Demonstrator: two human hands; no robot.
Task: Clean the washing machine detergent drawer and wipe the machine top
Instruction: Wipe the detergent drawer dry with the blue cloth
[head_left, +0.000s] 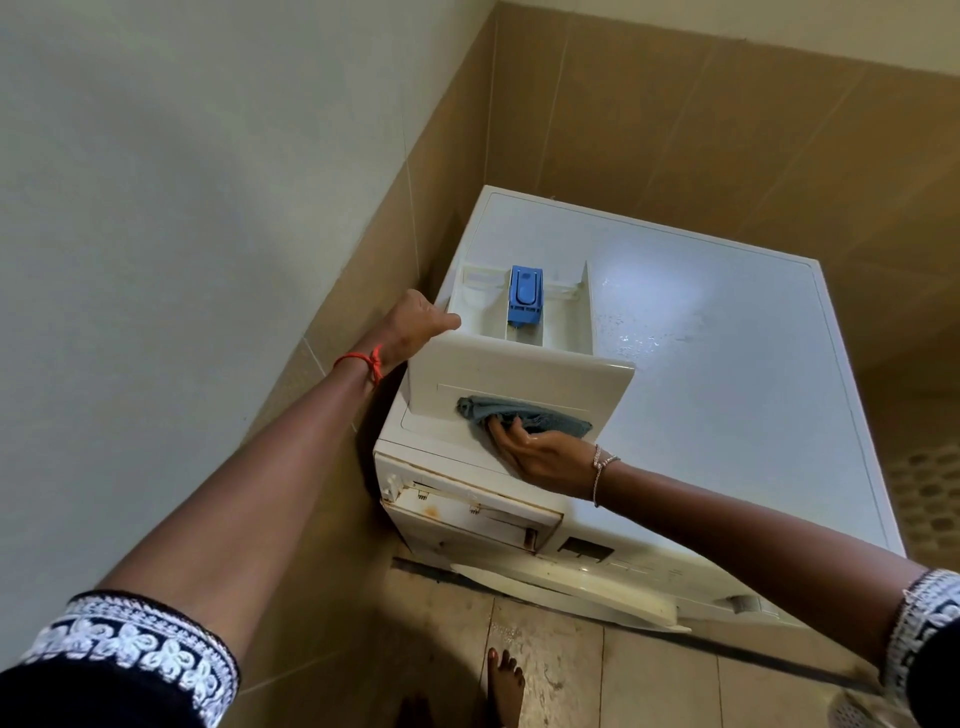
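Observation:
The white detergent drawer (519, 379) is out of the machine and lies on the left of the washing machine top (727, 364), its front panel facing me. A blue insert (525, 295) sits in its middle compartment. My left hand (415, 325) grips the drawer's left upper corner. My right hand (540, 457) holds a grey-blue cloth (524, 413) and presses it against the drawer's front panel. The empty drawer slot (478, 512) shows in the machine's front, with rusty stains.
The machine stands in a corner between tan tiled walls (675, 114), close on the left and behind. Wet patches glisten on the machine top near the drawer. The machine door (571, 592) hangs ajar below. My bare foot (506, 680) stands on the tiled floor.

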